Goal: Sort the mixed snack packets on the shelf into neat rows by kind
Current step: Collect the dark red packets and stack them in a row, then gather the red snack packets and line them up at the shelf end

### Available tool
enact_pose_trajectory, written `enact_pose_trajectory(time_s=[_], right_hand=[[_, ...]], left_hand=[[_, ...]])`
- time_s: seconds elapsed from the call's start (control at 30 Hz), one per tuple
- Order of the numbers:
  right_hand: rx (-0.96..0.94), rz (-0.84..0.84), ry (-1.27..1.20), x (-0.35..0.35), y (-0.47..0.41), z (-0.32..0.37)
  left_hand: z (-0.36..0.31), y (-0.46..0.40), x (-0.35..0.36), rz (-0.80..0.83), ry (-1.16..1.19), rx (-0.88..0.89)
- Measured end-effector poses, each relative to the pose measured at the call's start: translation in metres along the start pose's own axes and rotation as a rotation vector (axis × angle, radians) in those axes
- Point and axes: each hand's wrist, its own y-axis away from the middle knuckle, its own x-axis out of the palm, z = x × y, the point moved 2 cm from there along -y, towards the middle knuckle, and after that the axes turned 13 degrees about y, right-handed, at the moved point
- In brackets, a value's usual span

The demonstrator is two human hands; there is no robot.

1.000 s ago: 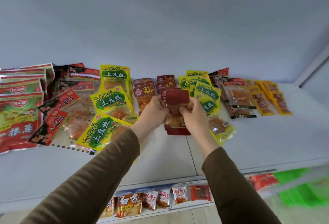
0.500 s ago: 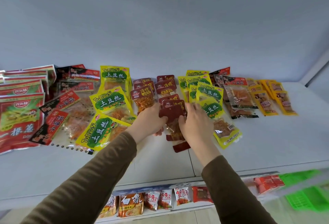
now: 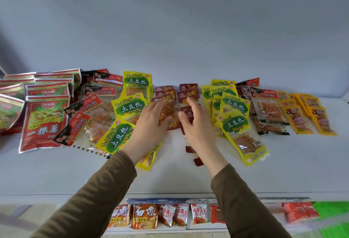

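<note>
Tidying the dark red packets [image 3: 186,94], mid-frame on the shelf [image 3: 302,162].
Left hand [image 3: 149,124] and right hand [image 3: 196,124] spread, gripping nothing; next, I'd guess, square those rows.

A pale wall [image 3: 170,20] rises behind; green crates [image 3: 332,218] sit lower right.

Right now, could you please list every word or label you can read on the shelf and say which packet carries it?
"TuDouSi" and "土豆丝": yellow-green packets.
"小面筋": black-red packets.
"一根葱": large red packet.
"冷吃": dark red packets beyond the hands.
"白象": orange packet on the lower shelf.
Orange-yellow packets at right, the price strip and all small print: too blurred to read.
</note>
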Motion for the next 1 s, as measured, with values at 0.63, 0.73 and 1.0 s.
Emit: enact_pose_trajectory(time_s=[0.63,0.73,1.0], right_hand=[[-0.261,0.157,0.031,0.155,0.023,0.266],[-0.27,0.162,0.076,0.174,0.029,0.296],[-0.325,0.21,0.149,0.217,0.035,0.336]], left_hand=[[0.165,0.088,-0.257,-0.177,-0.107,-0.167],[0.19,0.096,-0.288,-0.17,-0.075,-0.21],[0.226,0.095,-0.33,-0.215,-0.114,-0.271]])
